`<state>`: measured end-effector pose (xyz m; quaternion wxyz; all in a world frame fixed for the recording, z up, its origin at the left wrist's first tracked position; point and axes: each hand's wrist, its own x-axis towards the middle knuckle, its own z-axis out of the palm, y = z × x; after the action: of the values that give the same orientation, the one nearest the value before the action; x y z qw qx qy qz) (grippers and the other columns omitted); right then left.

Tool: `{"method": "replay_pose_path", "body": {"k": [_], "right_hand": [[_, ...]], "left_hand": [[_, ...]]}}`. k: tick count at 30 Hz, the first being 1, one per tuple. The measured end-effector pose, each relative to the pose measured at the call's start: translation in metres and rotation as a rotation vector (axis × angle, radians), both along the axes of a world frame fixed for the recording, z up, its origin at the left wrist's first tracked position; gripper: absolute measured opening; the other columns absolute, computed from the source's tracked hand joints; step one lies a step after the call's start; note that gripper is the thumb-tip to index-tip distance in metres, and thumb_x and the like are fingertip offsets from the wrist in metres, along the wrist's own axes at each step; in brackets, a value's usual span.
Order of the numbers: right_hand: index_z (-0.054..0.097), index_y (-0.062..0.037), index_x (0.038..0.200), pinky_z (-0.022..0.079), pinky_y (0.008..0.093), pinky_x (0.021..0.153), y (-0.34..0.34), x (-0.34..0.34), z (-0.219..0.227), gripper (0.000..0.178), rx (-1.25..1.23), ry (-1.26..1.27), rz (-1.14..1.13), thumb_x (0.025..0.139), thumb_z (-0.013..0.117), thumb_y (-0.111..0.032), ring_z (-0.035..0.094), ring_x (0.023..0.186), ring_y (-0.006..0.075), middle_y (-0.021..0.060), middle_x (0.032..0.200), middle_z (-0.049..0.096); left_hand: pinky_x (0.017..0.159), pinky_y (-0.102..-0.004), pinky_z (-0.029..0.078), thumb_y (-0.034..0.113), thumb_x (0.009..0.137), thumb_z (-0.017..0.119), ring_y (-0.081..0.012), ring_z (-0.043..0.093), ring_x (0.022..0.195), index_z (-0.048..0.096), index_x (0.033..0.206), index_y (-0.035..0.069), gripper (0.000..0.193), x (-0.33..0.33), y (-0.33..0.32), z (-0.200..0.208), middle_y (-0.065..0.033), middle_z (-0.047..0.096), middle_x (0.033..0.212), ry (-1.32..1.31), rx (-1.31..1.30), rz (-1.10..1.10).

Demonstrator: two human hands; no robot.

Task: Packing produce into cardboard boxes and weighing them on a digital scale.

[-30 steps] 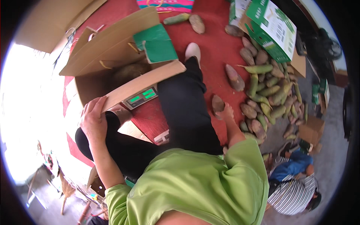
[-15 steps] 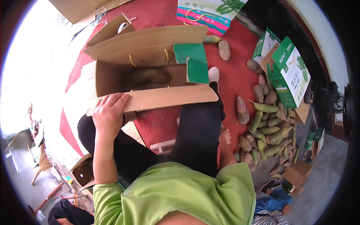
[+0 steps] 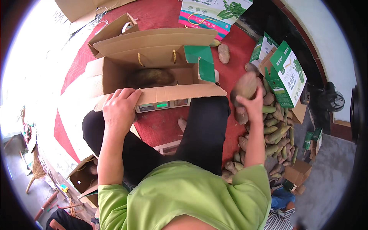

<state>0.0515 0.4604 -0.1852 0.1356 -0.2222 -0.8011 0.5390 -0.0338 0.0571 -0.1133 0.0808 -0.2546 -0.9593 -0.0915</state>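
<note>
In front of me stands an open cardboard box (image 3: 161,92) with yellow rope handles and green end flaps. Inside it lies one large greenish-brown radish (image 3: 151,78). My left hand (image 3: 122,105) is closed over the box's near flap at its left end. Off to the right, my right hand (image 3: 252,104) grips a big brownish radish (image 3: 245,85), slightly smeared by motion, above the red mat. Under the near flap shows a scale (image 3: 163,105) with a green lit display; the box hides most of it.
A pile of green and brown radishes (image 3: 278,132) spreads at the right. Behind it stands a green and white carton (image 3: 287,76); more cartons (image 3: 209,15) sit at the back. A single radish (image 3: 223,53) lies beyond the box. A fan (image 3: 333,97) stands by the wall.
My right hand has come up from beside my right thigh and now holds a radish. The left hand stays on the flap, which tilts up and shows the scale's display.
</note>
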Motion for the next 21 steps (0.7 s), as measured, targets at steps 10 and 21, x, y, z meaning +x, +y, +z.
{"method": "replay_pose_path", "body": {"k": [10,21], "right_hand": [[0.043,-0.0029,0.130,0.045,0.0345,0.095,-0.132,-0.123,0.148,0.091,0.172,0.215,0.634,0.051,0.086,-0.017,0.055,0.112,0.0217,0.0111,0.119,0.055],[0.048,0.0002,0.124,0.050,0.0393,0.089,-0.224,-0.190,0.035,0.086,0.815,-0.561,0.962,0.051,0.088,-0.022,0.060,0.108,0.0305,0.0173,0.115,0.062]], "left_hand": [[0.083,-0.0356,0.048,0.006,0.072,0.060,-0.0214,0.061,0.094,0.068,0.100,0.014,0.030,-0.002,-0.001,0.001,-0.0010,0.065,0.097,-0.053,-0.015,0.007],[0.084,-0.0362,0.047,0.005,0.075,0.056,-0.0221,0.061,0.095,0.069,0.101,0.014,0.031,0.000,0.000,0.004,-0.0009,0.066,0.099,-0.127,-0.029,0.053]]}}
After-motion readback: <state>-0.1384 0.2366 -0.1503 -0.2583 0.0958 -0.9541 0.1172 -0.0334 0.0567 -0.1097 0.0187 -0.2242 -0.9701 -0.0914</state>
